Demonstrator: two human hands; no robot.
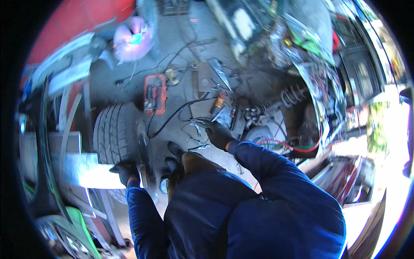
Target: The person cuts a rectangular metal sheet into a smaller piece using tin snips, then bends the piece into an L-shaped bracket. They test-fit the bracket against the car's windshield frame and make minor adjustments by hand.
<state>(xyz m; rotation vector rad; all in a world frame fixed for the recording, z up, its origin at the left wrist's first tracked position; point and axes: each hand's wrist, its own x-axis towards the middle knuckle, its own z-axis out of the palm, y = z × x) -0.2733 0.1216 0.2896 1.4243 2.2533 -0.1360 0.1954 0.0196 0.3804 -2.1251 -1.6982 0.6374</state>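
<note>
My dark-gloved left hand (126, 172) grips a bright metal sheet (79, 172) beside a large tyre (113, 131) on its wheel, at lower left. My gloved right hand (217, 134) reaches over the middle of the floor, its fingers closed at a thin silver tool (199, 124), perhaps pliers, partly hidden by them. Cables and small metal tools (200, 146) lie under it. An orange-handled tool (218, 103) is just beyond that hand.
An orange tool case (154, 95), black cables and a purple fan (131, 43) are ahead and left. An exposed wheel hub (252, 113), coil spring (291, 96) and stripped car body (310, 73) stand right. Metal panels (45, 142) lean at far left.
</note>
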